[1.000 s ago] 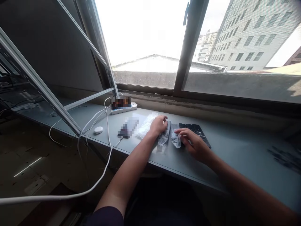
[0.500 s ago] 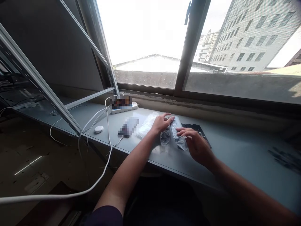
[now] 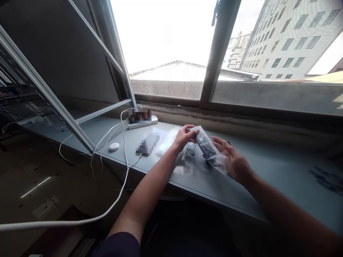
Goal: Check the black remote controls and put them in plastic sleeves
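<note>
My left hand (image 3: 184,138) pinches the remote (image 3: 205,146) by its far end. It slants nearward to my right hand (image 3: 236,163), whose grip I can't tell.

No readable text or labels anywhere.

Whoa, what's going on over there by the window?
A person's left hand holds one end of a remote control in a clear plastic bag, over the table. The right hand is at the bag's loose end; whether it grips is unclear. Another bagged remote lies on the table near the left hand.
</note>
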The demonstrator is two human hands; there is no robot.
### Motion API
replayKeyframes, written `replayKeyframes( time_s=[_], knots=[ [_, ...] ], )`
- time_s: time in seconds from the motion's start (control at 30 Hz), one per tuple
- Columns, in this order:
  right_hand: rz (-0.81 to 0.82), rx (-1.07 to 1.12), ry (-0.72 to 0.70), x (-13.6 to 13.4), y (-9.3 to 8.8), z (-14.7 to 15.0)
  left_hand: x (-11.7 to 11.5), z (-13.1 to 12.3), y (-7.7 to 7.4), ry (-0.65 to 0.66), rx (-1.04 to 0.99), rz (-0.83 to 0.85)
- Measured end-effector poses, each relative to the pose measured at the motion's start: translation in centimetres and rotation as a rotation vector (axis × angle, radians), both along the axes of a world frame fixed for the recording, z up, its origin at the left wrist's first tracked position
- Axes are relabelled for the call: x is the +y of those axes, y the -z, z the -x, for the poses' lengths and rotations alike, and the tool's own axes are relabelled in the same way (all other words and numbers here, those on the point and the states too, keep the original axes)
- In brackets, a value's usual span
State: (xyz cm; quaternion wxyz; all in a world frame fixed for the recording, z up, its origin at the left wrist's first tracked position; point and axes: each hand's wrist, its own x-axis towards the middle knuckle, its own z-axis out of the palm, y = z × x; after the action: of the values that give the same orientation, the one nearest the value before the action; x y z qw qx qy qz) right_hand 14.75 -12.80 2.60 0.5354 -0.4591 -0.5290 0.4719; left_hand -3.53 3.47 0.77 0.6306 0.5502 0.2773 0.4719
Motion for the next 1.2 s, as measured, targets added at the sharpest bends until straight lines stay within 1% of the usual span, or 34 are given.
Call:
replayKeyframes(
  time_s=[0.1,0.17,0.23,0.33,0.4,0.53,0.63,0.7,0.8,0.93,1.0,1.07,1.2],
  knots=[
    [0.161,-0.031,-0.144,-0.3,-0.7,-0.3,-0.4,-0.3,0.2,0.044,0.041,-0.055],
    [0.276,-0.021,-0.187,-0.4,-0.5,-0.6,-0.6,-0.5,0.2,0.079,0.079,-0.085],
    [0.364,0.064,-0.200,-0.4,-0.1,-0.9,-0.8,-0.6,0.1,0.138,0.095,-0.088],
    [0.392,0.227,-0.224,-0.4,0.2,-1.0,-1.2,-0.3,-0.4,0.253,0.104,-0.038],
    [0.388,0.281,-0.224,-0.6,0.1,-0.8,-1.5,-0.1,-0.7,0.314,0.129,-0.006],
    [0.424,0.268,-0.222,-1.1,-0.6,-0.2,-1.8,0.1,-0.7,0.379,0.204,-0.001],
    [0.443,0.248,-0.228,-1.3,-0.9,0.1,-1.6,0.0,-0.3,0.402,0.200,-0.031],
    [0.447,0.252,-0.223,-1.3,-1.0,0.1,-1.3,-0.1,-0.1,0.397,0.187,-0.047],
    [0.455,0.273,-0.242,-1.3,-0.9,0.0,-1.1,-0.4,0.2,0.353,0.191,-0.079],
    [0.465,0.290,-0.261,-1.3,-0.5,-0.2,-0.9,-0.7,0.3,0.175,0.136,-0.168],
    [0.448,0.298,-0.255,-1.3,-0.3,-0.2,-1.0,-0.7,0.1,0.117,0.107,-0.205],
    [0.422,0.309,-0.255,-1.2,-0.2,-0.2,-1.1,-0.6,-0.1,0.104,0.115,-0.214],
    [0.388,0.331,-0.262,-1.3,-0.3,0.0,-1.4,-0.5,-0.2,0.071,0.218,-0.219]
  ],
)
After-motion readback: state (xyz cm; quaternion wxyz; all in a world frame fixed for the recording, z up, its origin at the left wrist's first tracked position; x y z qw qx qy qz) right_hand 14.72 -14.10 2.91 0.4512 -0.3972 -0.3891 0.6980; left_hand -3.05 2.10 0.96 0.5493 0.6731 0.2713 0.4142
